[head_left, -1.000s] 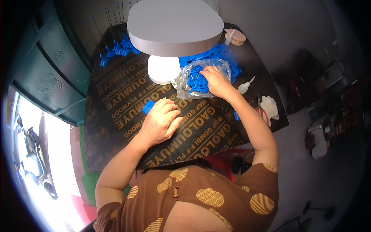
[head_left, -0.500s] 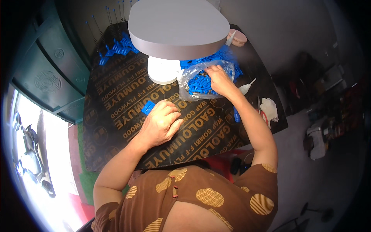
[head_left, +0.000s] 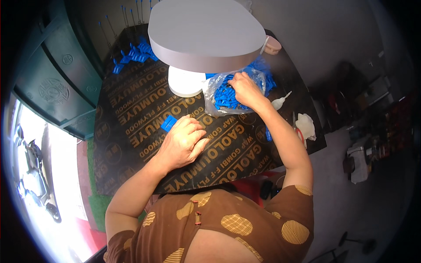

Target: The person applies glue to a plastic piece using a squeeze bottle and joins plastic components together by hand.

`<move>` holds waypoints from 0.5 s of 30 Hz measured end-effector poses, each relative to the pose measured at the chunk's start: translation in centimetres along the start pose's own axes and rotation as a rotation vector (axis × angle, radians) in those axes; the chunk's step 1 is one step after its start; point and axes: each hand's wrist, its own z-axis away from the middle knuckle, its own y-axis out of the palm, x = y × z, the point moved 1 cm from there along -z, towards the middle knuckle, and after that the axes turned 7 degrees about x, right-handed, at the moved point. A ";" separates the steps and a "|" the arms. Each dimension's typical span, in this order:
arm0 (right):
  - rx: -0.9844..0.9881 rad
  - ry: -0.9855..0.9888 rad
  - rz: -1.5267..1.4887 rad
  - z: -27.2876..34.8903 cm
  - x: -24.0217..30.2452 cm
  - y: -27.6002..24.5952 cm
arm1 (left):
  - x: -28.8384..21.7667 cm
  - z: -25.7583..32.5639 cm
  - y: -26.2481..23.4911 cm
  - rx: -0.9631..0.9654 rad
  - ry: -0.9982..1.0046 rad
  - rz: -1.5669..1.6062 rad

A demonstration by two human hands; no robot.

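My left hand (head_left: 184, 141) rests low over the dark table, its fingers curled round a flat blue plastic piece (head_left: 168, 123) that sticks out beyond them. At the mouth of a transparent plastic bag (head_left: 211, 103), my right hand (head_left: 247, 90) has its fingertips pinched together over a heap of small blue plastic parts (head_left: 225, 97). What lies between those fingertips is too small to make out. More blue plastic pieces (head_left: 263, 70) are piled behind the bag, partly hidden by the lamp.
A large grey lamp head (head_left: 206, 35) hangs over the table (head_left: 131, 109), above its white base (head_left: 183, 83). Blue pieces with upright wires (head_left: 136, 53) stand far left. Along the right lie a white squeeze bottle (head_left: 280, 101), a crumpled white cloth (head_left: 305, 126) and a round pink box (head_left: 272, 45).
My right hand has shifted slightly left and its fingertips have drawn together over the small parts. My left hand keeps its place with the blue piece. The whole view has shifted a little.
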 end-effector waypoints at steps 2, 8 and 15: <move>-0.016 -0.004 -0.032 0.4 0.7 -0.1 | -0.1 -0.1 0.0 0.007 0.004 -0.005; -0.264 -0.061 -0.111 1.0 1.6 -1.9 | -0.2 0.1 0.1 0.025 -0.005 0.002; -0.333 0.176 -0.069 0.1 2.4 -0.6 | 0.1 0.1 0.5 0.058 -0.006 0.009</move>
